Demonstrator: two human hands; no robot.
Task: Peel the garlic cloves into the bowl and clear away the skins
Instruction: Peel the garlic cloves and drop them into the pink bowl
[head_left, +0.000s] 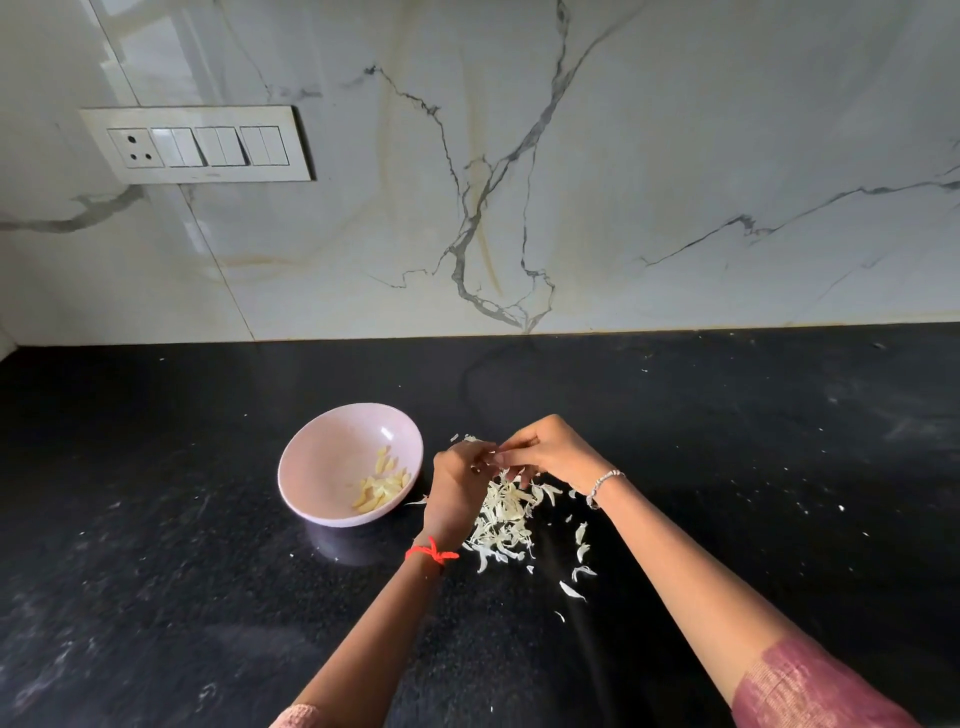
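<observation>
Forearms (670, 592) enter over the counter's (753, 467) near edge. left hand (457, 483) and right hand (550, 452) meet, fingers curled, pinching a small clove (491, 457), mostly hidden, above the skins pile (504, 519) mid-counter. bowl (332, 467) of peeled cloves (382, 486) sits just left. Risk: light skins, a wrist brush scatters them wider or into the bowl. Open room right and back toward the wall (623, 208)

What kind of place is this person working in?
Most likely a home kitchen: a black stone counter meets a marble-look wall with a switch panel, and a pink bowl of peeled garlic cloves sits beside a heap of skins.
</observation>
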